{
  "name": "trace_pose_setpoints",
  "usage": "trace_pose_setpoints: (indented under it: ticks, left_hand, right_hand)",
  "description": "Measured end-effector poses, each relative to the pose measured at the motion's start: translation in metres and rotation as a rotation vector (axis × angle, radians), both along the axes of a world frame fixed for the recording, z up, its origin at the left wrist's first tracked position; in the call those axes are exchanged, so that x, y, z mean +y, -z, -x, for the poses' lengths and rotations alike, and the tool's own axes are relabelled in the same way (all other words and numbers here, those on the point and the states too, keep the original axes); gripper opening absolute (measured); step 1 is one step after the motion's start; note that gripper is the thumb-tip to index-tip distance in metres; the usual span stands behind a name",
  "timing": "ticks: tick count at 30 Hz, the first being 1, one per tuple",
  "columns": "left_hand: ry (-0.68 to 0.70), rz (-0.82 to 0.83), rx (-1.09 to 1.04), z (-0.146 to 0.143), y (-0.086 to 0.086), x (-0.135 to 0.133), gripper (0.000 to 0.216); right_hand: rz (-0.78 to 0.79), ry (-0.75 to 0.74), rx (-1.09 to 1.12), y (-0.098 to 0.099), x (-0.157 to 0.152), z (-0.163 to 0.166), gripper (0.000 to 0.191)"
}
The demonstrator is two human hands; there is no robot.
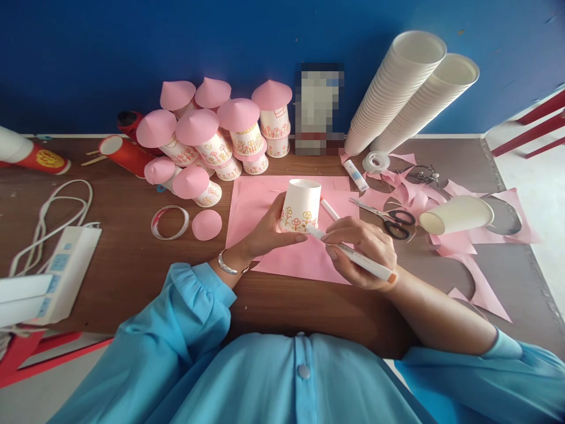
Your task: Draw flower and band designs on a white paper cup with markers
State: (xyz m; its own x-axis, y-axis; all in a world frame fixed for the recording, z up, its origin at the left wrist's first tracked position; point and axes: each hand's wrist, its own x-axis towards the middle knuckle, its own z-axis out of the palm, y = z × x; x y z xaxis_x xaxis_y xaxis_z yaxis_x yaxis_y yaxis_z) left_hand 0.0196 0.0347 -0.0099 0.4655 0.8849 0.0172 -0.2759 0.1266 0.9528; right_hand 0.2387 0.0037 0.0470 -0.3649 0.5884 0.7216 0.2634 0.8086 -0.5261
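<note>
A white paper cup (303, 199) with flowers drawn in orange and yellow-green around its lower part is held upside down over pink paper (291, 262). My left hand (271, 227) is closed round the cup's left side and rim, its thumb along the bottom. In my right hand (364, 250) is a white marker (359, 259) with an orange end, gripped like a pen. Its tip meets the cup's lower right, among the flowers. Another white marker (329, 209) with a red end lies on the paper behind my right hand.
Several decorated cups with pink cone roofs (197, 126) stand at the back left. Black-handled scissors (397, 224), a glue stick (355, 175), clear tape (376, 162), pink scraps (483, 288) and a loose cup (457, 215) lie right. Tall cup stacks (397, 88) lean on the wall. A power strip (73, 274) lies left.
</note>
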Motion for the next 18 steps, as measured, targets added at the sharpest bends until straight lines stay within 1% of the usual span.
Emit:
trace_pose_setpoints:
  ticks: [3,5,9,11,14,16,18]
  left_hand:
    - [0.016,-0.009,-0.031,0.0,0.0,0.0,0.076]
    - [0.003,-0.003,-0.038,0.0,-0.001,0.0,0.076]
    - [-0.024,0.031,-0.039,0.001,0.0,0.0,0.075]
    - [-0.018,0.041,-0.054,0.002,0.003,0.0,0.073]
    - [-0.009,0.056,-0.086,0.003,0.006,0.001,0.071]
    - [-0.013,0.072,-0.089,0.004,0.006,0.001,0.072]
    - [-0.01,0.076,-0.08,0.004,0.005,0.002,0.071]
  right_hand:
    - [-0.005,-0.02,0.074,-0.001,0.001,-0.002,0.016]
    - [0.013,-0.014,0.09,0.001,0.003,-0.004,0.019]
    - [0.016,0.039,0.178,0.011,0.005,-0.004,0.027]
    - [0.056,0.102,0.208,0.019,0.007,-0.004,0.028]
    - [0.173,0.154,0.192,0.029,0.01,-0.004,0.029]
    - [0.217,0.142,0.162,0.034,0.014,-0.006,0.041]
    - [0.215,0.115,0.127,0.038,0.019,-0.007,0.059]
